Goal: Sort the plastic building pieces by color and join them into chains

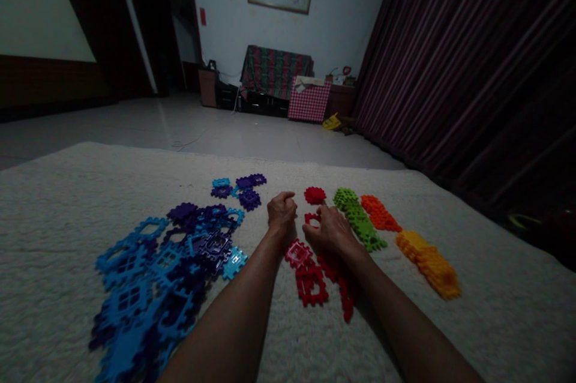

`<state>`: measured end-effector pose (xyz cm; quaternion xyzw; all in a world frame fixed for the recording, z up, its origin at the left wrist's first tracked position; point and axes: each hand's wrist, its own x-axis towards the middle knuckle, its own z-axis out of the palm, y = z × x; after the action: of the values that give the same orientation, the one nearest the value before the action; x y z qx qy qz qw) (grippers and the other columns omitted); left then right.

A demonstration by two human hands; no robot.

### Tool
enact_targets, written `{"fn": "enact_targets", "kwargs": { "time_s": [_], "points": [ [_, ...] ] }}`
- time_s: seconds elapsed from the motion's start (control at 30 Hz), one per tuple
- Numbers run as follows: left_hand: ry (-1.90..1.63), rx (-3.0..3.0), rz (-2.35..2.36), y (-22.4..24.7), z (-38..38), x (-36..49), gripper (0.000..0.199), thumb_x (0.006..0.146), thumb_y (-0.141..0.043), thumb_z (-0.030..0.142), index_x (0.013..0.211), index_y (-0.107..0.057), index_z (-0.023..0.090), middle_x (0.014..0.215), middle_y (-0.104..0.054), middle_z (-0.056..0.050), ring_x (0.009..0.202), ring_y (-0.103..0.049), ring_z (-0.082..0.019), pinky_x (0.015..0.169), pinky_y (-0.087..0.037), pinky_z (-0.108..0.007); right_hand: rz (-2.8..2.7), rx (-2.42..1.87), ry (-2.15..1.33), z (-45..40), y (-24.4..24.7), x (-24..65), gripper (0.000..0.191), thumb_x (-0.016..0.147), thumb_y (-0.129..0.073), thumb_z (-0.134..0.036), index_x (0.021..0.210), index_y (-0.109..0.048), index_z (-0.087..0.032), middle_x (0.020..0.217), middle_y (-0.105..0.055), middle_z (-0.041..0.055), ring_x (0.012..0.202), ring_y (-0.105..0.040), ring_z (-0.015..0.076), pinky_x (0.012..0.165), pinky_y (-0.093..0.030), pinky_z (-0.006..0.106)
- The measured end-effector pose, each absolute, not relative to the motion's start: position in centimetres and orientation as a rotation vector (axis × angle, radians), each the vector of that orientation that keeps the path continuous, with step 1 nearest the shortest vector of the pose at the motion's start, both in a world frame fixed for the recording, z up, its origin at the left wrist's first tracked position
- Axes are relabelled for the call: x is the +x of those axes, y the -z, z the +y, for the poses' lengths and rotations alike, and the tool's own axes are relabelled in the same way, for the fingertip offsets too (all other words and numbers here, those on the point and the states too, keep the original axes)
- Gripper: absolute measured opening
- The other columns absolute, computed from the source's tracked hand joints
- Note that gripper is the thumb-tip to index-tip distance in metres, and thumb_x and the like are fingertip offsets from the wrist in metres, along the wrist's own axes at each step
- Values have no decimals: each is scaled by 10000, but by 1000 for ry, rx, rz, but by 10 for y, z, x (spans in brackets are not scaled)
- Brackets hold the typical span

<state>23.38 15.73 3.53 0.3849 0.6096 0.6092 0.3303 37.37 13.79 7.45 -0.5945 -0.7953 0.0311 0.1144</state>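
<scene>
My left hand (282,213) rests on the pale blanket with its fingers curled into a loose fist; I see nothing in it. My right hand (333,228) has thumb and forefinger closed at the edges of a red interlocking tile (311,218), which lies flat or nearly so. Beyond that tile is a solid red tile (315,195). Nearer me, a red window tile (298,254) and a red open-frame tile (311,287) lie between my forearms. More red tiles (346,299) are partly hidden under my right wrist.
On the left spreads a heap of blue and purple tiles (128,299), with a small purple and blue group (249,199) beyond it. Overlapping rows of green (357,218), orange (379,213) and yellow tiles (427,263) lie at right. Dark curtains (450,71) hang beyond the blanket (508,311).
</scene>
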Motion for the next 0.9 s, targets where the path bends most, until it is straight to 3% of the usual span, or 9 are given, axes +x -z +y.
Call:
{"fn": "enact_targets", "kwargs": {
  "time_s": [0.17, 0.43, 0.73, 0.9],
  "points": [
    [-1575, 1001, 1619, -35, 158, 234, 402, 770, -473, 185, 1093, -709, 157, 692, -669, -19, 497, -594, -108, 529, -505, -226, -2273, -1638, -199, 145, -72, 378, 416, 760, -650, -356, 1097, -611, -115, 1075, -617, 149, 952, -616, 231, 849, -462, 296],
    [-1556, 1046, 1634, -38, 157, 234, 403, 782, -459, 172, 1095, -711, 147, 701, -675, -26, 506, -600, -107, 511, -494, -208, -2249, -1481, -139, 158, -52, 384, 254, 734, -656, -310, 914, -650, -130, 914, -635, 104, 835, -591, 202, 765, -453, 283],
    [-1532, 1056, 1684, -40, 156, 234, 411, 778, -451, 158, 1087, -723, 152, 720, -702, -39, 535, -624, -121, 557, -521, -231, -2023, -1455, -46, 195, -65, 382, 332, 737, -648, -332, 1009, -655, -141, 984, -642, 122, 955, -600, 253, 879, -472, 360],
    [-1530, 1052, 1698, -39, 159, 234, 402, 782, -459, 149, 1083, -726, 157, 719, -703, -41, 579, -637, -128, 591, -537, -239, -2009, -1589, -2, 218, -73, 374, 352, 740, -645, -334, 1040, -658, -149, 1027, -626, 126, 1001, -601, 256, 885, -465, 332]
  ]
}}
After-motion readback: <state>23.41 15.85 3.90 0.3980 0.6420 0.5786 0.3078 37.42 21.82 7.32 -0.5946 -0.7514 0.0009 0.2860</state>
